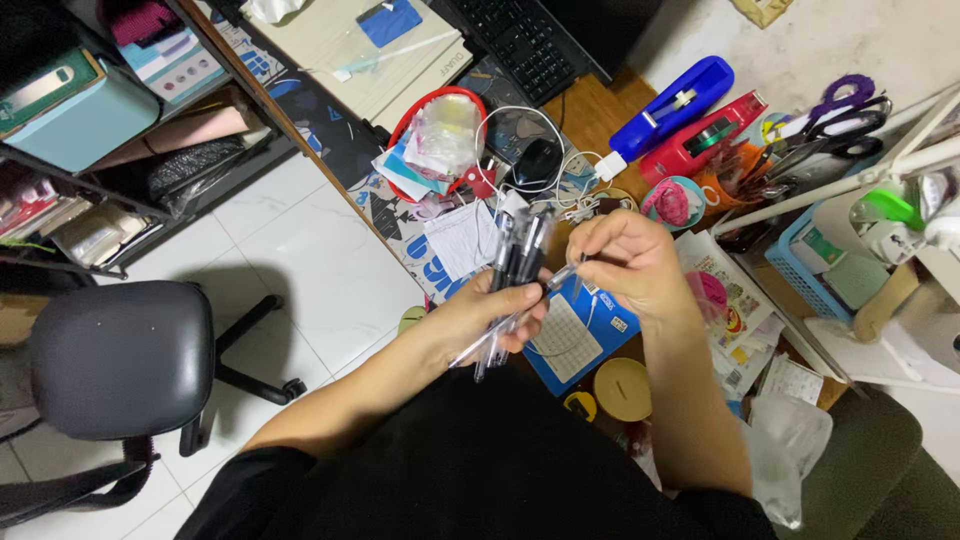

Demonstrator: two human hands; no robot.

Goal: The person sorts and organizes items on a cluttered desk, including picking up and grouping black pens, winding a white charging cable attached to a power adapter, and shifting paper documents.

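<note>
We are gripping a pen bundle (515,265) in our left hand (490,315); right hand (625,265) fingers pinching one clear pen (560,277), pulling it free; next needs a steady draw.

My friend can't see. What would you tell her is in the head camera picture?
A person's left hand holds a bunch of pens while the right hand pinches one pen. Below is a crowded desk with a black mouse, two tape dispensers and scissors.
</note>
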